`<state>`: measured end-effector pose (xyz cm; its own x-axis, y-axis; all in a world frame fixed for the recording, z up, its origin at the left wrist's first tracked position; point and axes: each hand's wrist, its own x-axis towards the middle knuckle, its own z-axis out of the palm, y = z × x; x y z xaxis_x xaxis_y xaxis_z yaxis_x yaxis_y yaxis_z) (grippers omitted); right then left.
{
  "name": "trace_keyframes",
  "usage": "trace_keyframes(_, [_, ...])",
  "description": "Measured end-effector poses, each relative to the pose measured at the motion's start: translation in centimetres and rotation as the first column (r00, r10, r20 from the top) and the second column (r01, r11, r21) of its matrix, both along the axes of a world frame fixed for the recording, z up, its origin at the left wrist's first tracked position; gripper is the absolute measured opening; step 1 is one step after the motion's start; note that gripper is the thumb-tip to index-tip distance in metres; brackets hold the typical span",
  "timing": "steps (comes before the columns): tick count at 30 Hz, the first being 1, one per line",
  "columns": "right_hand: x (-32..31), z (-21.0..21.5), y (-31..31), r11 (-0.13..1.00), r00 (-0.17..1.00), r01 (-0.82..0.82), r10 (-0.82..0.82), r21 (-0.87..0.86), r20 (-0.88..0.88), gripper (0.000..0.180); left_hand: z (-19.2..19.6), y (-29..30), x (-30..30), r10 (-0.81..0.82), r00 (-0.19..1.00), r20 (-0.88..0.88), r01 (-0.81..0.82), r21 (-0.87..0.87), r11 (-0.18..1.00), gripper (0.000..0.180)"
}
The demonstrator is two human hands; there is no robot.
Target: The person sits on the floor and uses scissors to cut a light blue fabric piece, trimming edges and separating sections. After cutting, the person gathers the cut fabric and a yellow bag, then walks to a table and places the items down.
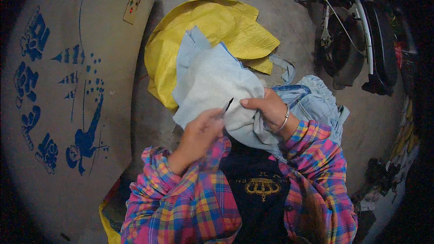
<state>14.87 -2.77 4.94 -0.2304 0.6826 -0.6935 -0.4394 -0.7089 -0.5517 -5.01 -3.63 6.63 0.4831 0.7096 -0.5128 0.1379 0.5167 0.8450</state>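
Pale blue cloth [217, 79], apparently denim turned to its lighter side, lies spread over my lap with a darker blue edge along its top. My right hand [271, 108] grips its gathered right side, thumb on top and fingers behind. Closed around a small bladed tool with a dark pointed tip [229, 104] is my left hand [202, 131], just over the cloth. Most of that tool is hidden in the fingers, so its exact kind does not show. A light blue denim garment [318, 101] lies bunched beside my right wrist.
A yellow woven sack [212, 16] lies on the grey floor [280, 4] beyond the cloth. On the left stands a large board-like panel [108, 49] with blue painted figures. Dark machine-like parts [375, 31] and a pale rod stand at the far right.
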Motion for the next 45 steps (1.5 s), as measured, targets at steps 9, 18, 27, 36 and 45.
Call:
trace_keyframes(9, [-0.1, -0.2, -0.4, 0.992, 0.985, -0.086, 0.071, 0.091, 0.155, 0.026, 0.6, -0.1, 0.5, 0.016, 0.999, -0.050, -0.018, -0.042, 0.999, 0.022])
trace_keyframes(18, [0.0, -0.6, -0.6, 0.989, 0.982, -0.130, 0.119, 0.068, 0.149, 0.027, 0.4, 0.3, 1.0, 0.006, 0.996, -0.088, -0.017, -0.131, 0.991, 0.023])
trace_keyframes(27, [0.2, -0.8, -0.6, 0.985, 0.975, -0.153, 0.138, 0.079, 0.174, 0.027, 0.1, 0.7, 1.7, 0.062, 0.997, -0.036, -0.066, -0.125, 0.990, 0.021])
trace_keyframes(36, [0.2, -0.5, -0.6, 0.990, 0.986, -0.135, 0.130, 0.036, 0.106, 0.026, -0.1, 0.7, 1.9, 0.073, 0.997, -0.036, -0.078, -0.152, 0.985, 0.020])
trace_keyframes(45, [0.1, -0.6, -0.6, 0.989, 0.982, -0.146, 0.141, 0.028, 0.127, 0.026, 0.0, 0.2, 1.8, 0.094, 0.994, -0.052, -0.100, -0.132, 0.986, 0.019])
